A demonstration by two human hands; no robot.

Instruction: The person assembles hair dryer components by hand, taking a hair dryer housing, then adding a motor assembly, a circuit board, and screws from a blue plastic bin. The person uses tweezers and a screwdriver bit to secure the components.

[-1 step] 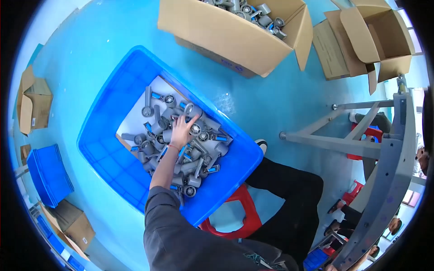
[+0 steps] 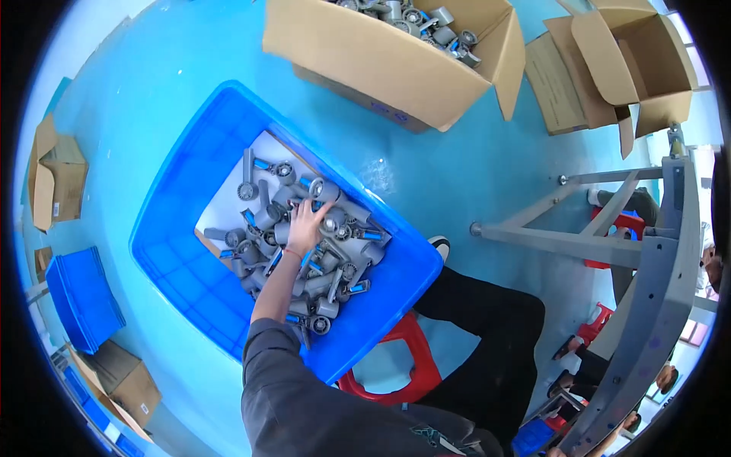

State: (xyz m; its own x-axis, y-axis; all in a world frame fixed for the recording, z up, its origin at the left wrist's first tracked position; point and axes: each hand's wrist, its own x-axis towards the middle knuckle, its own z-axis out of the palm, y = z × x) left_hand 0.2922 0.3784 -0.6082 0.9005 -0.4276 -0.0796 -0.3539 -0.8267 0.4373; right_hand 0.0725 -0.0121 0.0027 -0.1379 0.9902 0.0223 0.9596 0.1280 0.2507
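Note:
My left hand (image 2: pixel 304 228) reaches down into a large blue plastic bin (image 2: pixel 183 289), palm down. Its thumb and fingers are spread over a pile of grey plastic parts (image 2: pixel 327 308), touching some of them. These parts have a round, vented or drum-like end and a straight handle; several show a blue strip. Right at the fingertips lies one part with a ring-shaped end (image 2: pixel 324 188); its contact with the fingers is partly hidden. Under the pile is a white sheet (image 2: pixel 228 190) with a brown cardboard edge. My right hand is out of view.
A cardboard box (image 2: pixel 381 68) holding more grey parts stands beyond the bin. Open cardboard boxes (image 2: pixel 563 84) are at far right. A red stool (image 2: pixel 415 358) is beside my leg, with a grey metal frame (image 2: pixel 563 242) to the right. Blue bins (image 2: pixel 84 297) stand left; people sit far right.

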